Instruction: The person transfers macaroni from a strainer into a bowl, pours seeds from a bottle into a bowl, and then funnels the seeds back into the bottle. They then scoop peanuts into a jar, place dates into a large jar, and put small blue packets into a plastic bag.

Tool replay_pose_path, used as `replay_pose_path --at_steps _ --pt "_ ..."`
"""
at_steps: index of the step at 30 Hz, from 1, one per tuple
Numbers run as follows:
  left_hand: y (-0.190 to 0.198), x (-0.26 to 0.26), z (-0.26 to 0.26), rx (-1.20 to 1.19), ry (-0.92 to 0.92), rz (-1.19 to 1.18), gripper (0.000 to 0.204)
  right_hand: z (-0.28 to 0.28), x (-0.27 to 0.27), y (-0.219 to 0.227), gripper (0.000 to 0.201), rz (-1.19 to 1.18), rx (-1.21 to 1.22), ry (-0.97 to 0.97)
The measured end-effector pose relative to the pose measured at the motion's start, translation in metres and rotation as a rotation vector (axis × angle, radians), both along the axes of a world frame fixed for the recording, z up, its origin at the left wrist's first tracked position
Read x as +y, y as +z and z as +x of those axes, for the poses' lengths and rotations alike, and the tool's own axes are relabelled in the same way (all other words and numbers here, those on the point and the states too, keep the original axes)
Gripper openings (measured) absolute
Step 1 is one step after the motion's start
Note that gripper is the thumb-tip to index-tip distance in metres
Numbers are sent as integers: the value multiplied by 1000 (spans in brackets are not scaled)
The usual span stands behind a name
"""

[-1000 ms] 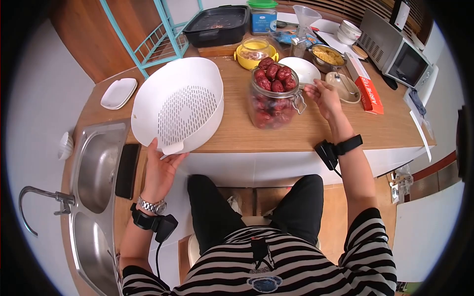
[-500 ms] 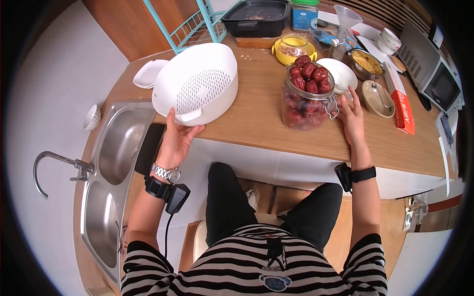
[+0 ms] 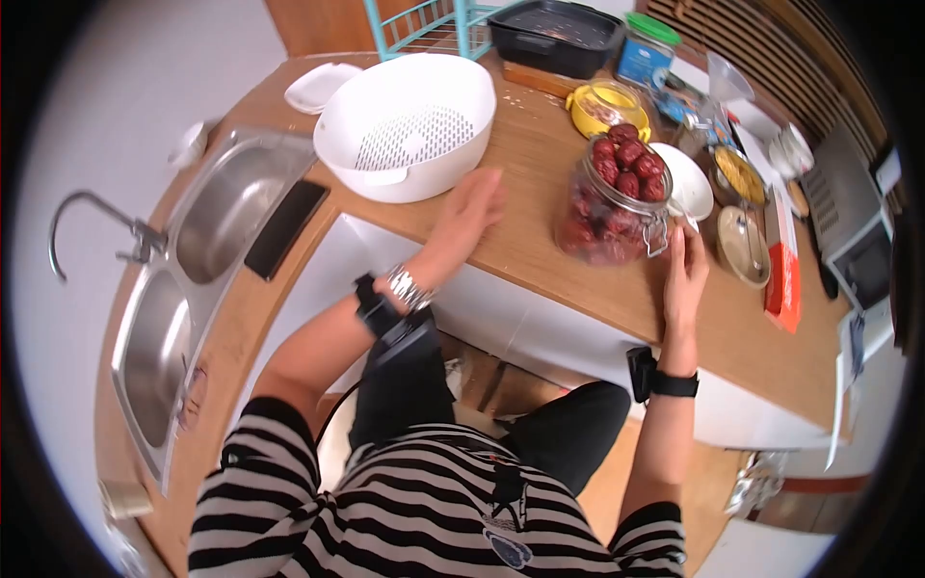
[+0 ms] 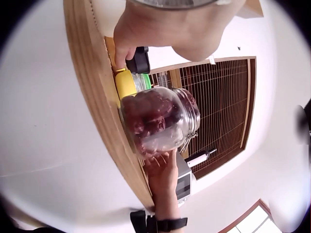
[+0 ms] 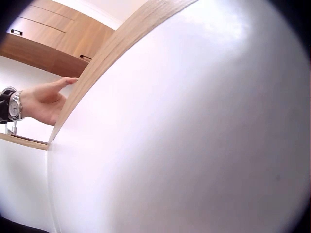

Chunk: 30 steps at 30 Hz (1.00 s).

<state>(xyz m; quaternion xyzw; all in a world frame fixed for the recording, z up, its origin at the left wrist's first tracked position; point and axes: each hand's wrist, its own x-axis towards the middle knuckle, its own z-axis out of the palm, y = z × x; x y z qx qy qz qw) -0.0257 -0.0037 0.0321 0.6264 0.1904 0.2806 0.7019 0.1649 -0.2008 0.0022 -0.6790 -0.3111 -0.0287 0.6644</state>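
Note:
A clip-top glass jar point(image 3: 612, 217) stands on the counter, heaped above its rim with dried red dates point(image 3: 628, 164). Beside its wire clasp is my right hand point(image 3: 686, 275), fingers mostly straight and fingertips close to the glass. My left hand point(image 3: 467, 217) hovers at the counter's front edge between the jar and a white slotted draining basket point(image 3: 462, 159), holding nothing. The right wrist view shows that left hand point(image 5: 46, 102) with its thumb stretched out. In the left wrist view the jar point(image 4: 158, 116) stands between both hands.
Left of the basket are a steel sink point(image 3: 231, 207), a faucet point(image 3: 96, 207) and a black slab point(image 3: 286, 231). Behind the jar sit a yellow bowl point(image 3: 588, 120) and a black pan point(image 3: 554, 43). To the right are a white bowl point(image 3: 699, 197) and a beige dish point(image 3: 737, 260).
My left hand has let go of the basket's front rim and moved right, toward the jar. My right hand has come in from the white bowl to the jar's side. The head view has shifted.

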Motion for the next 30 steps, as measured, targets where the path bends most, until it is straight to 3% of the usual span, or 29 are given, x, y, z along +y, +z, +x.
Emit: replay_pose_path --at_steps 3,5,11,12,14,18,20,21,22,24,26,27,30 --pt "11 2 38 -14 -48 -200 65 -3 -2 3 48 9 26 216" --pt "13 4 58 -9 -210 -277 73 -6 1 6 53 10 50 294" --pt "10 -4 90 -31 -375 -387 70 -12 5 11 59 306 333 607" --pt "8 -5 91 -34 -379 -390 70 -18 6 10 59 303 331 603" --pt "7 -9 90 -108 -468 -290 64 -33 12 8 58 63 -8 345" --pt "8 -10 79 -40 -472 -248 59 -41 20 -1 54 128 -4 195" --pt "5 -6 74 42 -517 -131 61 -45 19 5 53 126 35 193" --pt "5 -6 69 41 -520 -135 61 -47 20 7 52 246 142 256" --pt "5 -7 63 -58 -570 -42 66 -47 21 7 52 367 251 318" --pt "1 -10 55 -162 -619 47 71 -41 21 2 52 393 271 326" --pt "-13 -11 54 -96 -600 323 87 -39 24 1 52 452 223 360" --pt "-18 -11 58 -19 -487 436 101 -40 25 0 51 410 163 313" --pt "-18 -18 54 -123 -519 332 101 -44 27 3 49 419 168 296"
